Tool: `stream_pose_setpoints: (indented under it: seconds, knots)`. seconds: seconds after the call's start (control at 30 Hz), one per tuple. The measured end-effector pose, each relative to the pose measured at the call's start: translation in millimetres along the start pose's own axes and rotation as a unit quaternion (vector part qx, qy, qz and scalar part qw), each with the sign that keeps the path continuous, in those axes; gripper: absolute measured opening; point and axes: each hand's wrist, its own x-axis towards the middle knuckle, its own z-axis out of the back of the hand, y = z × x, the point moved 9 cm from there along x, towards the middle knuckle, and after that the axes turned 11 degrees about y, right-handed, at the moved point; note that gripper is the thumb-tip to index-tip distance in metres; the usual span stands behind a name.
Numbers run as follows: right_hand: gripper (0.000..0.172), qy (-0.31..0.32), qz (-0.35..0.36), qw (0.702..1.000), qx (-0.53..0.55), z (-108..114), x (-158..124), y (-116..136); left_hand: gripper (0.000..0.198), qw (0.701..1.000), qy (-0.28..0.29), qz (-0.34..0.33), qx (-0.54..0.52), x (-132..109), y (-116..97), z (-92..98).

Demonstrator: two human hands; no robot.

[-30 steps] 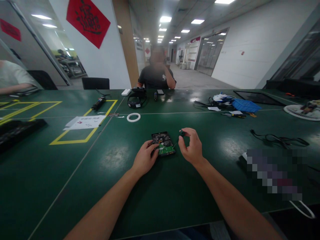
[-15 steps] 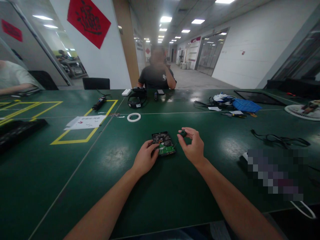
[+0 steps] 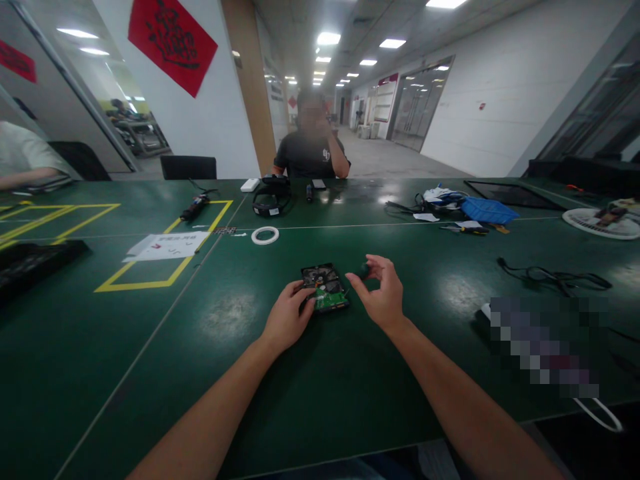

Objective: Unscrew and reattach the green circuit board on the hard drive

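Note:
A hard drive (image 3: 327,290) lies on the green table, its black casing towards the far side and its green circuit board nearer me. My left hand (image 3: 291,312) grips the drive's left edge, fingertips resting on the board. To the right of the drive is my right hand (image 3: 381,290), its index and other fingers curled about the dark green knob-like handle of what looks like a small screwdriver (image 3: 365,270). The thumb stands off the handle. A thin shaft seems to reach down towards the drive's right edge; its tip is too small to make out.
A white ring (image 3: 265,235) and printed paper (image 3: 167,245) lie to the left. Right are a black cable (image 3: 555,275), pliers (image 3: 465,229) and a blue tray (image 3: 489,209). Across the table sits a person (image 3: 310,150), near a black headset (image 3: 271,200).
My right thumb has moved away from the screwdriver handle, to the left. My left hand keeps its hold on the drive. The whole view has shifted slightly.

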Motion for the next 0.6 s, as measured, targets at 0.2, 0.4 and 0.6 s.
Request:
stream_pose_setpoints:
  seconds: [0.2,0.4,0.6]
  knots:
    - [0.021,0.038,0.007,0.999,-0.035,-2.6,1.0,10.1,0.03,1.0,-0.003,-0.003,-0.006,0.7,-0.2,-0.4]
    - [0.02,-0.038,0.044,0.995,-0.082,25.8,5.2,15.4,0.036,1.0,0.005,0.019,-0.015,0.7,2.1,0.5]
    - [0.018,-0.03,-0.114,0.964,-0.238,77.1,22.1,-85.1,0.063,0.999,0.015,0.028,-0.002,-1.1,-3.8,2.6]
